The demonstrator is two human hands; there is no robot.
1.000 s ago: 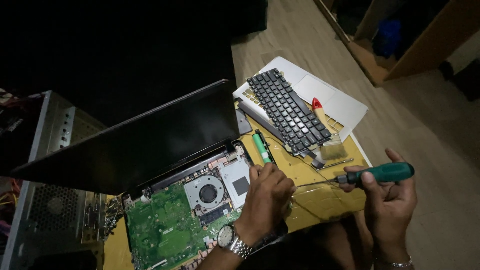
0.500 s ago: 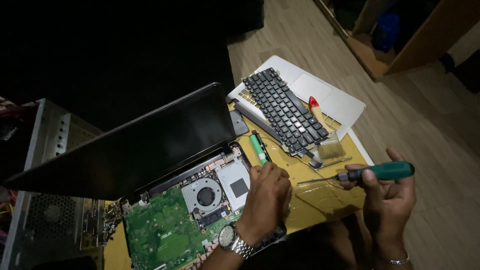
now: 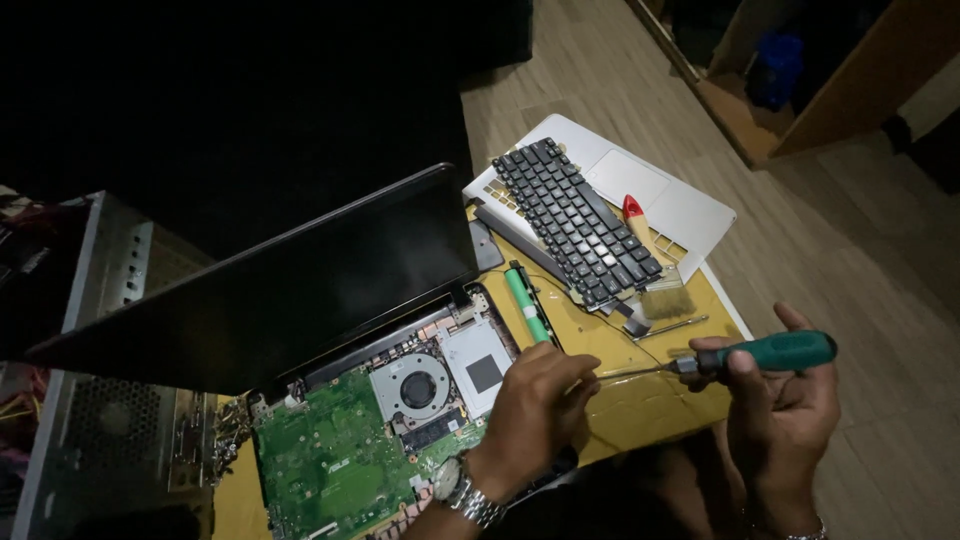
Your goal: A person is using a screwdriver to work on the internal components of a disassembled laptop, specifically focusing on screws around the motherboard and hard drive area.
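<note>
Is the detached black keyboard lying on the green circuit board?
No, the keyboard lies on the silver palm-rest cover, well apart from the green circuit board.

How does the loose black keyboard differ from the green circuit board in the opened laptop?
The loose black keyboard is removed and lies on the silver palm-rest cover; the green circuit board sits in the laptop base beside the fan. The keyboard lies beyond both hands; the circuit board lies next to the left hand. Both are flat rectangular laptop parts.

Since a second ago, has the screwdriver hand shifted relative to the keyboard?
No clear move: the right hand still holds the green screwdriver below the brush and detached keyboard.
</note>
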